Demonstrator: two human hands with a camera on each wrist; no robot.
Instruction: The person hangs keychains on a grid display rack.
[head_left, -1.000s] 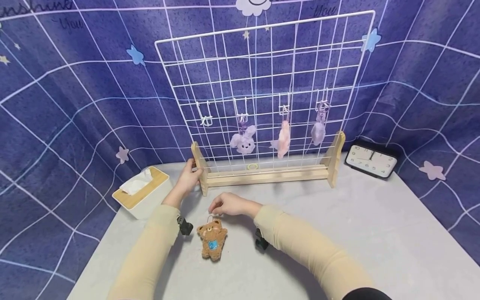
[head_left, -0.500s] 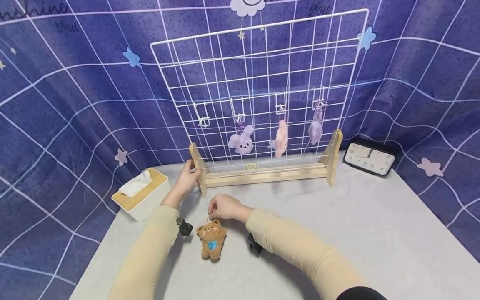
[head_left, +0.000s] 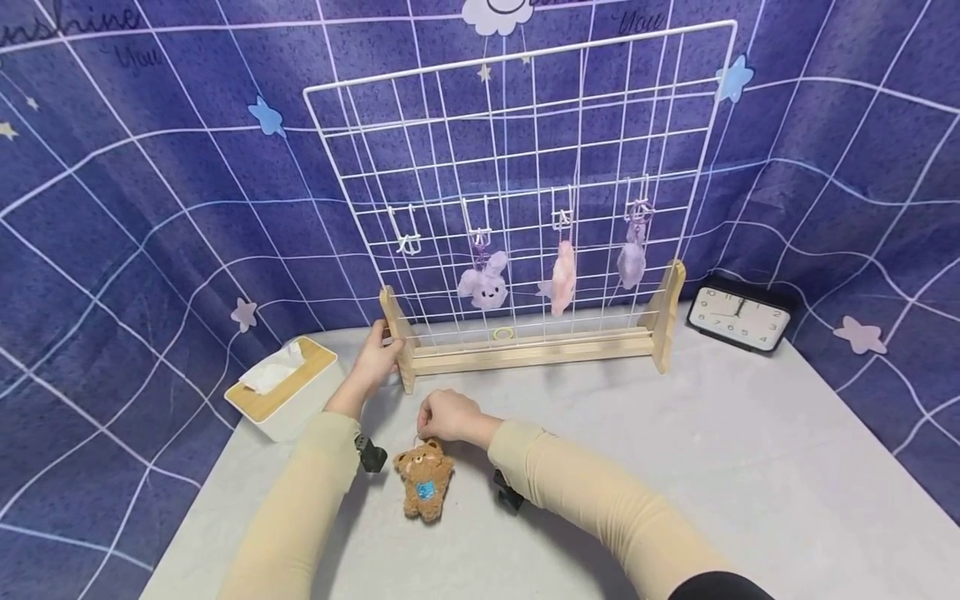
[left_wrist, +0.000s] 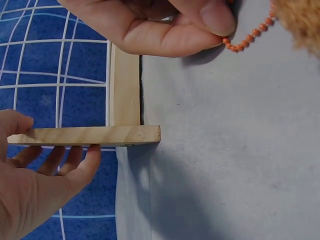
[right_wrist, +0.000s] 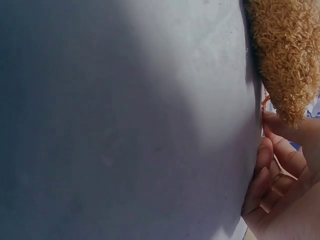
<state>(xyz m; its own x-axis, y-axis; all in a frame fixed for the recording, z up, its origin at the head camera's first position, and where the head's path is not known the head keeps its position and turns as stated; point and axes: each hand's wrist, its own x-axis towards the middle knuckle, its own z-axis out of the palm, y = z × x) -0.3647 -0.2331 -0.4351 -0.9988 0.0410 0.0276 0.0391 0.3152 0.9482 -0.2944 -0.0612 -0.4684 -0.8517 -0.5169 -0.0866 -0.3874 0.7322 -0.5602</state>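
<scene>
A brown plush bear keychain (head_left: 424, 482) with a blue patch on its belly lies face up on the grey-covered table. My right hand (head_left: 448, 415) is just above its head and pinches its orange bead chain (left_wrist: 246, 43) between thumb and index finger; the left wrist view shows this close up. Further back, my left hand (head_left: 377, 360) grips the left wooden end piece (left_wrist: 95, 135) of a white wire grid rack (head_left: 525, 133), thumb on one side and fingers on the other. In the right wrist view, the bear's fur partly covers the right hand (right_wrist: 285, 165).
On the grid hang a lilac bunny plush (head_left: 486, 287), a pink plush (head_left: 563, 279) and a lilac plush (head_left: 632, 262). A white hook (head_left: 408, 243) at the left holds nothing. A tissue box (head_left: 281, 392) stands left, a clock (head_left: 738, 318) right.
My right hand has shifted slightly down and its forearm to the left, so the fingers now cover more of the chain loop. The left hand and the bear stay in place.
</scene>
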